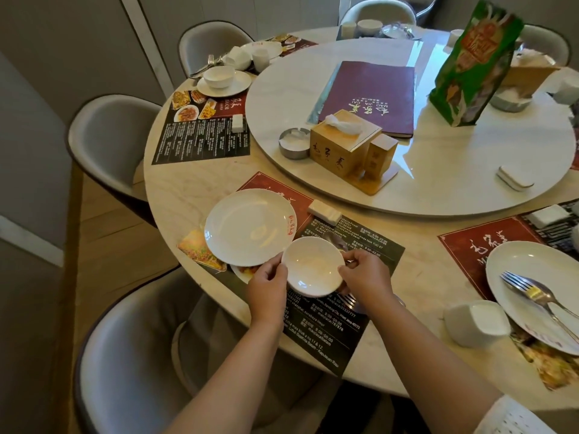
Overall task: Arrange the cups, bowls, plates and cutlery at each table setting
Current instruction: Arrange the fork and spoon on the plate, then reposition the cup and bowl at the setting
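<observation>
Left hand (268,285) and right hand (365,275) both pinch opposite rim edges of small white bowl (311,265), held just above paper placemat (326,327) beside empty white plate (250,227) on the surface, probably to seat it on that plate.

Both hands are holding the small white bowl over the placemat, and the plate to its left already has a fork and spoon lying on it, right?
Not quite. In the head view the plate left of the small white bowl is bare. Both the left hand and the right hand do hold the bowl over the placemat.
</observation>
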Demonstrator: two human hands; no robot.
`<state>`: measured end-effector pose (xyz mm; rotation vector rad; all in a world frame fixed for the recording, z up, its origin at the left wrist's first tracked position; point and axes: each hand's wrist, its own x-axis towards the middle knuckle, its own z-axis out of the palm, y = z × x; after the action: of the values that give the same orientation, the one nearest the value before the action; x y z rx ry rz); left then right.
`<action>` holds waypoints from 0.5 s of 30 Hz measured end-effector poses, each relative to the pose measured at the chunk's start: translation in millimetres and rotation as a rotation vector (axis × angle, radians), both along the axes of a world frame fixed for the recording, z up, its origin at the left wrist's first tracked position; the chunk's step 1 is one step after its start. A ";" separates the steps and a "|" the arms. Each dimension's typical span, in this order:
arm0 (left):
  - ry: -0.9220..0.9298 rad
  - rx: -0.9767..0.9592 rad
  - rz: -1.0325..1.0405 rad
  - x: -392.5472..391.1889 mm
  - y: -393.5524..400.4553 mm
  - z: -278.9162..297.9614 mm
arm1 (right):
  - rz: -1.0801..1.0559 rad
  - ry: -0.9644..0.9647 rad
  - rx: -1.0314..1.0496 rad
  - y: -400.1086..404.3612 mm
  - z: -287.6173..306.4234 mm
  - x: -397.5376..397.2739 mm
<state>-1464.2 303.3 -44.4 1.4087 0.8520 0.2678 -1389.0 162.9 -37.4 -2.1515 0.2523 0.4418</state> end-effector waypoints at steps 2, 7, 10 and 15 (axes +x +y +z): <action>0.011 -0.002 0.000 -0.6 -2.5 0.6 | 0.010 0.002 -0.001 -1.5 1.9 1.9; 0.031 0.012 -0.024 -1.4 -5.8 -0.9 | 0.035 -0.026 0.005 -6.9 4.7 6.0; 0.041 0.039 -0.023 -3.2 -8.2 0.7 | 0.064 -0.016 0.033 -10.7 5.2 8.1; 0.018 0.242 0.005 -4.3 -22.6 8.5 | 0.069 -0.022 -0.001 -29.4 9.8 3.4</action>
<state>-1468.5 280.7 -35.9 1.6357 0.8594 0.3725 -1385.6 133.6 -27.6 -2.1694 0.1660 0.4577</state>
